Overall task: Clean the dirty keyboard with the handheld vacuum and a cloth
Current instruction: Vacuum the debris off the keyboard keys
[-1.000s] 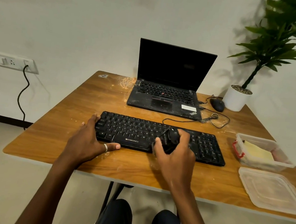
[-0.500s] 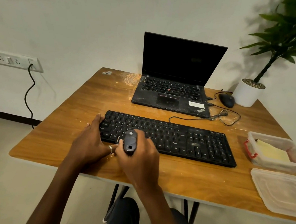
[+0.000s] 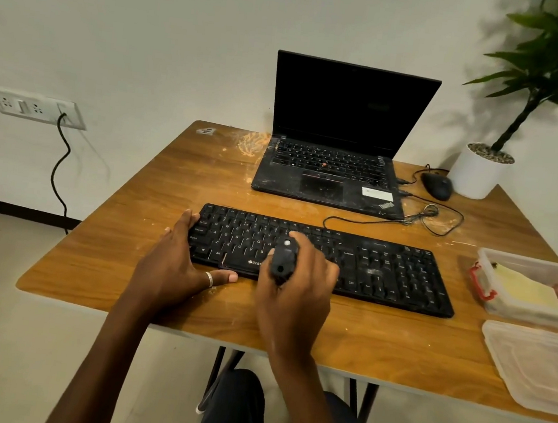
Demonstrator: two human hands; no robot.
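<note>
The keyboard (image 3: 385, 270) lies flat on the table (image 3: 170, 182), right under both hands. The right hand (image 3: 296, 292) is wrapped around the little black vacuum (image 3: 284, 260), which points down at the middle letter keys just above the space bar. I can't see the nozzle tip itself because the hand hides it. The left hand (image 3: 175, 266) is flat and loose and isn't gripping anything. Its fingers are laid over the left end of the keyboard and its thumb runs along the front edge, so I'd say it's bracing the board.

If it were me, I'd work row by row in slow passes with the nozzle low and tilted into the gaps between keys. Press down with the left hand so the board can't skate. There's pale dust on the keys just right of the right hand, so that patch needs a pass too.

Well off to the right of the right hand there's an open tub (image 3: 492, 264) with something yellow in it, probably the cloth (image 3: 524, 288), and its lid (image 3: 537, 366) sits nearer the person. Beyond both hands are a dusty laptop (image 3: 330, 168) and a mouse (image 3: 437, 186).
</note>
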